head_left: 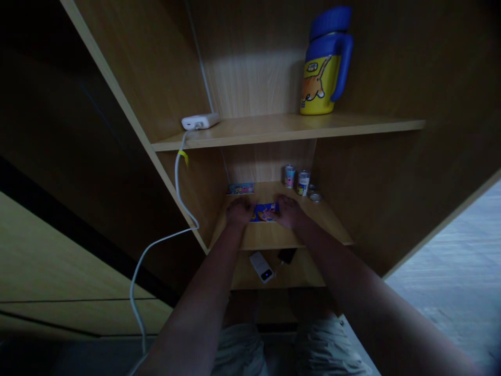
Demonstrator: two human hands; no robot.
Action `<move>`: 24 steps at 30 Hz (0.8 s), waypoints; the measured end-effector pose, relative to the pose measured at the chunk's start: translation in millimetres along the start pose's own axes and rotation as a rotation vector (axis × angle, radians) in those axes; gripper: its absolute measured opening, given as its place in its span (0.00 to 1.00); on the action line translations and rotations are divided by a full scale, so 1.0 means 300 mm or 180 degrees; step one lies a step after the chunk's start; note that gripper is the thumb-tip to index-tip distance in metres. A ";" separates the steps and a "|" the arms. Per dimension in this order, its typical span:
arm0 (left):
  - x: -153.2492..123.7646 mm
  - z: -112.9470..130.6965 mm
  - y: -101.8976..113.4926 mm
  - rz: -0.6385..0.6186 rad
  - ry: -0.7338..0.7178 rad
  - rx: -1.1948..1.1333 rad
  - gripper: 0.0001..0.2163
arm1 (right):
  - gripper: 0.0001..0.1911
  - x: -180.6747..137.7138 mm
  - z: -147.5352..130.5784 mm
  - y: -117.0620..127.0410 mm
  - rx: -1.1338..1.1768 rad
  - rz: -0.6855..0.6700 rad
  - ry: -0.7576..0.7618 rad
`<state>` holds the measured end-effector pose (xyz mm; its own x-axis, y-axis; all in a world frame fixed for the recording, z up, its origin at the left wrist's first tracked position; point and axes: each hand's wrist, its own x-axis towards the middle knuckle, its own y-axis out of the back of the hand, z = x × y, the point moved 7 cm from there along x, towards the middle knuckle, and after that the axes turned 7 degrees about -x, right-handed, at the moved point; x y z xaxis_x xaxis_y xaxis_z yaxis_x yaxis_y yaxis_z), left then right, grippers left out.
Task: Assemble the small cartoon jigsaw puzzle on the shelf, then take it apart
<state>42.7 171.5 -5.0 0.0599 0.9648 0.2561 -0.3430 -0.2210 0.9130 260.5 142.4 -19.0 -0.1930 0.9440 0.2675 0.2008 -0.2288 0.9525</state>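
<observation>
Blue printed packet point(264, 212): lies flat on the middle shelf point(274, 237), about mid-width and set back from the front edge, between the two hands. Its print is too small to read.

Left hand point(238, 211): palm down on the packet's left end, with the fingers bunched over it. Clenched or merely resting: cannot tell from this dim view.

Right hand point(287, 211): palm down on the packet's right end, in contact. Grip cannot be confirmed; same finding as the left.

Middle shelf, rear left corner: a flat printed card point(240, 188) sits at the back panel, near the left hand but not touching it.

Middle shelf, rear right corner: two small printed cups point(295, 179) stand upright side by side, with small round silver lids point(315, 197) just beside them.

Upper shelf point(266, 128): a blue-and-yellow cat-print flask point(326, 62) stands upright right of centre. A white charger point(199, 121) sits at the left corner.

Cable run: a white cable point(178, 177) with a yellow tag point(182, 156) drops from the charger down the left side of the unit.

Lower shelf point(277, 277): a white power bank point(261, 266) with a lit blue display lies angled, just beside a black item point(287, 256) too dark to identify.

Below the unit: khaki shorts point(326, 347) on the person's legs.
</observation>
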 end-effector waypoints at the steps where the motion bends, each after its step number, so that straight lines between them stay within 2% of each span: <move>1: 0.006 -0.001 -0.002 0.0002 0.0016 -0.0008 0.34 | 0.40 -0.002 0.000 0.004 0.0033 0.0049 0.0026; 12: -0.019 0.055 0.002 -0.0085 -0.0385 0.0032 0.32 | 0.29 -0.025 -0.029 0.038 0.0118 0.0190 0.0324; 16: -0.021 0.062 0.005 -0.0080 -0.0436 0.0062 0.32 | 0.30 -0.026 -0.035 0.037 -0.0003 0.0188 0.0396; 19: -0.019 0.060 0.005 -0.0079 -0.0427 0.0049 0.32 | 0.31 -0.022 -0.043 0.031 -0.0111 0.0123 0.0329; 24: -0.016 0.054 0.003 -0.0097 -0.0402 -0.0006 0.31 | 0.25 -0.008 -0.063 0.028 -0.0176 0.0036 0.0090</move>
<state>57.3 164.3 -0.3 0.1878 0.9454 0.2662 -0.3409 -0.1914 0.9204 244.4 133.8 -8.9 -0.2182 0.9344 0.2814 0.1499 -0.2529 0.9558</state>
